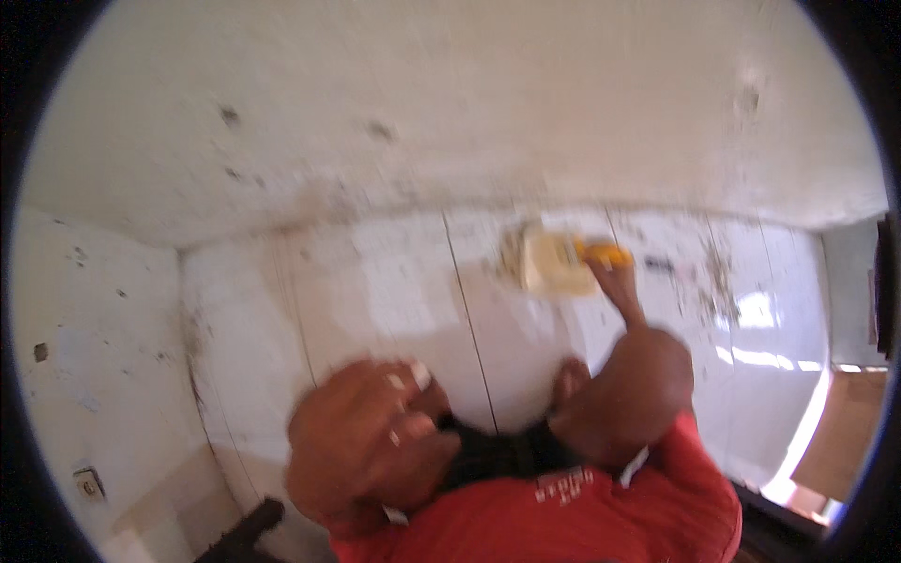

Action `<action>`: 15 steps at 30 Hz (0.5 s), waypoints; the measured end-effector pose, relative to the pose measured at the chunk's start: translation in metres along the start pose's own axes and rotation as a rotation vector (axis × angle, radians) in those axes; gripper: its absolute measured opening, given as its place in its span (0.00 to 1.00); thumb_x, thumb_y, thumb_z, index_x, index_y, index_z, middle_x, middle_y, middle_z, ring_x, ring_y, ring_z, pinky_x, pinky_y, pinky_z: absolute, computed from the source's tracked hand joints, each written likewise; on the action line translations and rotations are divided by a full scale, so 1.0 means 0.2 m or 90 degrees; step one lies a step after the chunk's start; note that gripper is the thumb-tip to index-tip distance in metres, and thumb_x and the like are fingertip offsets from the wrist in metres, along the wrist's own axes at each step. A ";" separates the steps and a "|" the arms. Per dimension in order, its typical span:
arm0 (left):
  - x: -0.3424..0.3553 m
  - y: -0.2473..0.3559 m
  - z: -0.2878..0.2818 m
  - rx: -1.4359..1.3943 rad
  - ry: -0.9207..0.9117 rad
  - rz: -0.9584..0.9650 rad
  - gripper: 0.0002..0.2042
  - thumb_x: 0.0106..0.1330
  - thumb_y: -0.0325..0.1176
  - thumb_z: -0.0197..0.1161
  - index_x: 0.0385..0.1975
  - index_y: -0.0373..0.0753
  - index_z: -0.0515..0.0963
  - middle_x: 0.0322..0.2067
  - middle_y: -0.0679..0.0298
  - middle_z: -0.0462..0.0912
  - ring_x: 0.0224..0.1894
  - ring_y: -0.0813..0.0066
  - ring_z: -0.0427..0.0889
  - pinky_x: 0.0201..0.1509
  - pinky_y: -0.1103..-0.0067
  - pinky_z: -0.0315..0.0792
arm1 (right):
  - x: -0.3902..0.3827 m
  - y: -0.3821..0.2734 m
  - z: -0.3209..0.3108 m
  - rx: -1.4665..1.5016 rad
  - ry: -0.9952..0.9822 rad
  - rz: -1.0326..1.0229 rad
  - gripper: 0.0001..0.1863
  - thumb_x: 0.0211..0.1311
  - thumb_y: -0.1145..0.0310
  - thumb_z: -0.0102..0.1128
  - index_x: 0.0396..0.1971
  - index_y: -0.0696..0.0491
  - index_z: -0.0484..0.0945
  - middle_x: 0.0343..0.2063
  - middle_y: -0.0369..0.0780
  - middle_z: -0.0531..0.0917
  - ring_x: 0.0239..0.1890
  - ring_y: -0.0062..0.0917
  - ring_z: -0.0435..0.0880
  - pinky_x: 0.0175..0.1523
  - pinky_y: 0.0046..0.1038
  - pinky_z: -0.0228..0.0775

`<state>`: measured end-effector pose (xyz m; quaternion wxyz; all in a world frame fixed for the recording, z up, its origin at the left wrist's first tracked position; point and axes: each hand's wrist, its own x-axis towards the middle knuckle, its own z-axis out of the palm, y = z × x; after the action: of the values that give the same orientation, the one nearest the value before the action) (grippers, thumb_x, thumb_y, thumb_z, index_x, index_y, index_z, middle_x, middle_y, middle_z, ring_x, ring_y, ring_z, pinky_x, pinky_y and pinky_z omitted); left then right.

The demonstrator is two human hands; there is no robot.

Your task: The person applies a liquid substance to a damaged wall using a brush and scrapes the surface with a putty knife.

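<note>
My right hand (612, 274) reaches forward over the white tiled floor (394, 291), shut on the yellow handle (605, 251) of a pale cream rectangular pad tool (549, 265). The pad lies flat against a tile near the foot of the wall and is blurred. My left hand (371, 432) is close to the camera at the lower left, fingers curled in, with nothing visible in it. It rests by my knee, above dark shorts (497, 455) and a red shirt (563, 516).
A stained white wall (450, 113) rises behind the tiles and meets a side wall (94, 357) at the left corner. The side wall carries a small socket (89, 483). Grime streaks the tile joints. A brown board (845, 432) stands at right, a dark object (246, 527) at bottom.
</note>
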<state>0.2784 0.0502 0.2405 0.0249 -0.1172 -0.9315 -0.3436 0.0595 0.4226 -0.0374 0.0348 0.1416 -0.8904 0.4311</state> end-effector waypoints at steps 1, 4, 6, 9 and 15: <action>0.00 -0.01 -0.04 0.007 -0.010 0.014 0.18 0.59 0.34 0.67 0.48 0.35 0.78 0.47 0.50 0.84 0.51 0.51 0.83 0.59 0.60 0.74 | -0.01 -0.08 -0.06 0.075 -0.008 0.131 0.08 0.58 0.69 0.66 0.33 0.58 0.83 0.32 0.39 0.86 0.35 0.25 0.83 0.45 0.30 0.74; -0.01 0.07 -0.15 0.071 -0.002 0.034 0.18 0.61 0.37 0.67 0.49 0.36 0.78 0.47 0.54 0.84 0.50 0.56 0.83 0.59 0.63 0.74 | -0.09 -0.09 -0.13 0.501 0.197 0.417 0.16 0.58 0.64 0.67 0.46 0.51 0.80 0.30 0.37 0.84 0.30 0.22 0.84 0.30 0.24 0.78; 0.01 0.06 -0.12 0.072 -0.022 0.011 0.18 0.64 0.40 0.66 0.50 0.38 0.77 0.48 0.58 0.83 0.50 0.60 0.82 0.60 0.65 0.73 | -0.14 -0.09 -0.18 0.646 0.284 0.513 0.16 0.58 0.59 0.68 0.45 0.48 0.81 0.30 0.33 0.84 0.28 0.21 0.84 0.30 0.24 0.78; 0.07 0.02 -0.06 0.010 -0.004 0.018 0.17 0.65 0.39 0.64 0.50 0.38 0.76 0.48 0.59 0.83 0.51 0.61 0.82 0.61 0.66 0.72 | -0.12 -0.29 -0.36 0.761 0.240 0.342 0.17 0.63 0.60 0.63 0.51 0.46 0.78 0.37 0.32 0.83 0.35 0.19 0.83 0.35 0.22 0.76; 0.06 -0.01 -0.05 -0.008 -0.078 -0.064 0.19 0.66 0.40 0.65 0.53 0.39 0.78 0.51 0.57 0.83 0.56 0.55 0.79 0.66 0.64 0.68 | 0.40 -1.29 -0.42 0.513 0.192 -0.158 0.14 0.65 0.73 0.63 0.49 0.55 0.77 0.45 0.38 0.82 0.42 0.24 0.82 0.44 0.28 0.78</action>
<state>0.2656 0.0446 0.2483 -0.0504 -0.0913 -0.9338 -0.3423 0.0509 0.3195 0.2254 0.1576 0.1856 -0.6125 0.7520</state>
